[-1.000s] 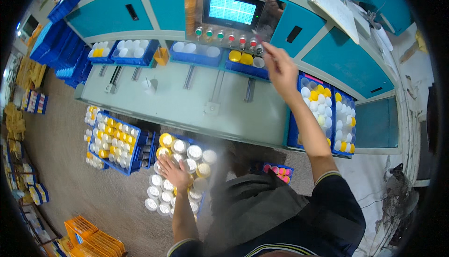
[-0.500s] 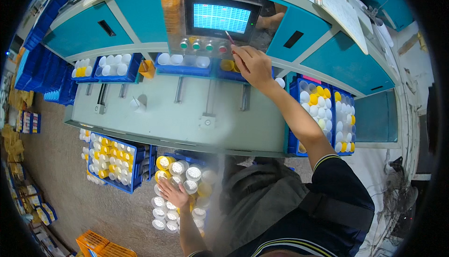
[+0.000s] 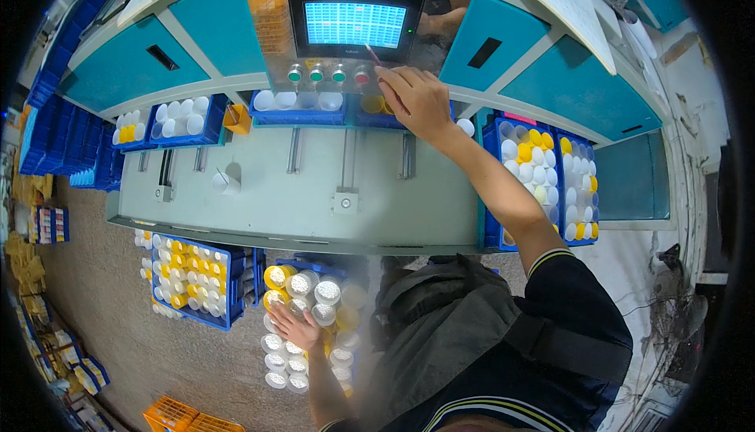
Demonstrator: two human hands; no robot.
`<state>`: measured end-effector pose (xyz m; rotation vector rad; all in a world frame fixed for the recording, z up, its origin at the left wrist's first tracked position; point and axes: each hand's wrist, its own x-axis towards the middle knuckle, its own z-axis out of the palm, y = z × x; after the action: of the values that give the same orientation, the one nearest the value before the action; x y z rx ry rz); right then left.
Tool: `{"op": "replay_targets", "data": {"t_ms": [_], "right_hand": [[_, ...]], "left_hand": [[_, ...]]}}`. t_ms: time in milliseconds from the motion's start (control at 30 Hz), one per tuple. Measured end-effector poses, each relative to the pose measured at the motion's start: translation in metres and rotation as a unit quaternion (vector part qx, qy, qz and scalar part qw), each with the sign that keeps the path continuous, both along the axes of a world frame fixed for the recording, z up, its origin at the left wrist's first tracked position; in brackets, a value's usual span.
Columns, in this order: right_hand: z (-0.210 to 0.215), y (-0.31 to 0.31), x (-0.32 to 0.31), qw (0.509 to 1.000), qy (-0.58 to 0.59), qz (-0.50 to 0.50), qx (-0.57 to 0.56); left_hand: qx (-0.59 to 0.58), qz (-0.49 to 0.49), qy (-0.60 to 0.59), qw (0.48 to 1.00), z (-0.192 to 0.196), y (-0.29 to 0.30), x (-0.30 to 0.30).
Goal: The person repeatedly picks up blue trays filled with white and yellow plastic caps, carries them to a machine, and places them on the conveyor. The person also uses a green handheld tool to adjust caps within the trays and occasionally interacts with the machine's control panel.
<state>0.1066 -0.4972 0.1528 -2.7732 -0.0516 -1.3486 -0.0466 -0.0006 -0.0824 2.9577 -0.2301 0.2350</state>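
My right hand (image 3: 418, 107) pinches a thin, dark reddish stick with a pale tip, like a pen or stylus (image 3: 373, 55). The tip reaches the lower part of a lit touchscreen (image 3: 354, 24) showing a blue grid; whether it touches the glass I cannot tell. Just below the screen sits a row of round green and red push buttons (image 3: 339, 76) near my fingers. Low in the picture, my left hand (image 3: 296, 329) rests with spread fingers on round cups (image 3: 327, 292) filled with small white pieces. These white, clear and yellow cups stand closely packed in rows.
A pale green worktop (image 3: 267, 212) crosses the middle, with metal rails and one white cup (image 3: 226, 182) on it. Blue crates of cups stand at right (image 3: 489, 188) and on the floor at left (image 3: 228, 290). Orange crates (image 3: 169, 415) lie at lower left.
The view has shifted slightly. My right hand has moved the stick's tip a little up, from the screen's lower frame onto its lit grid. My left hand stays on the filled cups.
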Motion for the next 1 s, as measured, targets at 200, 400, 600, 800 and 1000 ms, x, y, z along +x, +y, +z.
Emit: {"op": "replay_targets", "data": {"t_ms": [200, 400, 600, 800, 1000], "right_hand": [[0.008, -0.002, -0.019, 0.999, -0.029, -0.026, 0.008], [0.012, -0.005, -0.02, 1.0, -0.003, -0.022, 0.014], [0.021, -0.003, -0.016, 0.999, -0.04, -0.005, 0.005], [0.039, -0.005, -0.003, 0.999, -0.042, 0.0, -0.007], [0.047, -0.005, 0.014, 0.998, -0.057, -0.002, -0.023]], "left_hand": [[0.003, 0.003, 0.011, 1.0, 0.003, -0.001, 0.0], [-0.004, -0.001, 0.006, 1.0, 0.007, -0.003, 0.0], [0.009, 0.007, 0.026, 1.0, 0.009, -0.003, 0.0], [0.004, 0.005, 0.015, 1.0, 0.009, -0.004, 0.0], [-0.004, 0.005, 0.011, 1.0, 0.007, -0.003, -0.001]]}}
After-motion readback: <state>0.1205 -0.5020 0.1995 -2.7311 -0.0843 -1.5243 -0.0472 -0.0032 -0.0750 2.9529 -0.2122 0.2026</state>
